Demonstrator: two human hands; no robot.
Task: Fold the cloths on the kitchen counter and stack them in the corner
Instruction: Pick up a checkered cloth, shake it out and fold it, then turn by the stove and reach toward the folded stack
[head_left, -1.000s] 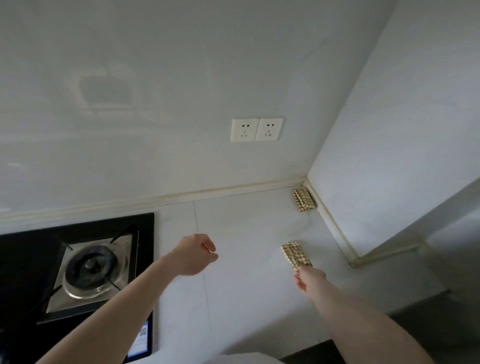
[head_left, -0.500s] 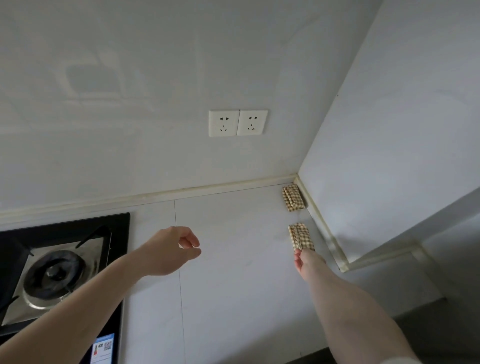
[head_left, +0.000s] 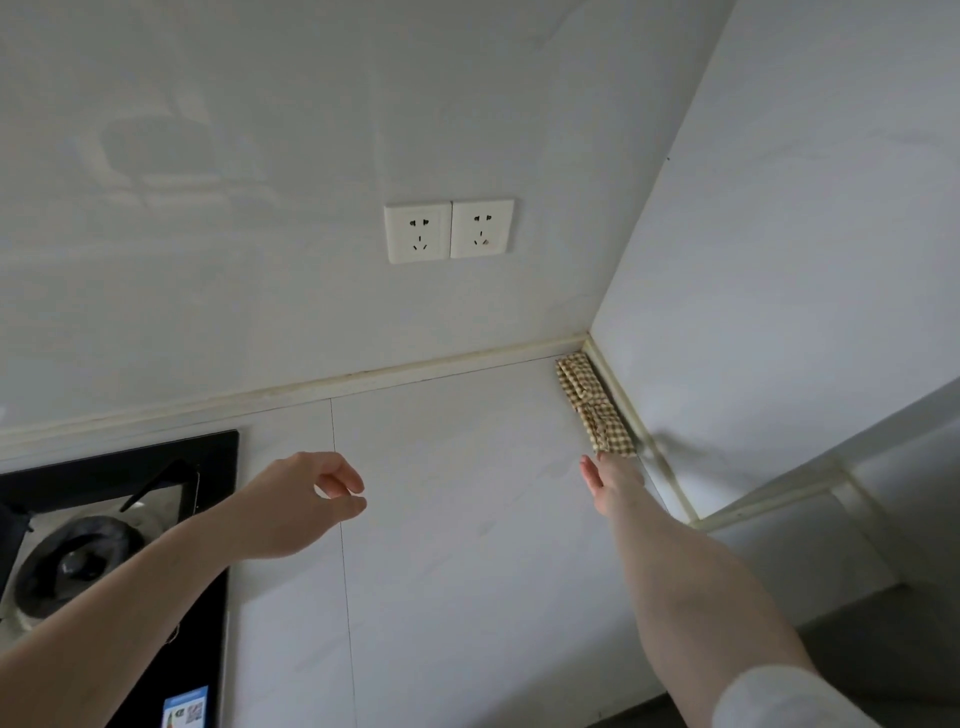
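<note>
Counter (head_left: 467, 519), pale and seamed, meeting two walls at its far right corner. Right hand (head_left: 613, 480), arm extended toward that corner, holds the near end of a folded checked cloth (head_left: 610, 431); the fingers are hidden beneath the fabric, so how tightly they close cannot be told. This cloth lies along the right wall edge, its far end touching or overlapping a second folded checked cloth (head_left: 574, 371) that sits in the corner itself. Left hand (head_left: 306, 501) hovers above the counter's middle, fingers loosely curled, thumb near the fingertips, holding nothing. Gas hob (head_left: 104, 519) occupies the counter's left edge; twin wall sockets (head_left: 449, 230) sit on the back wall.
</note>
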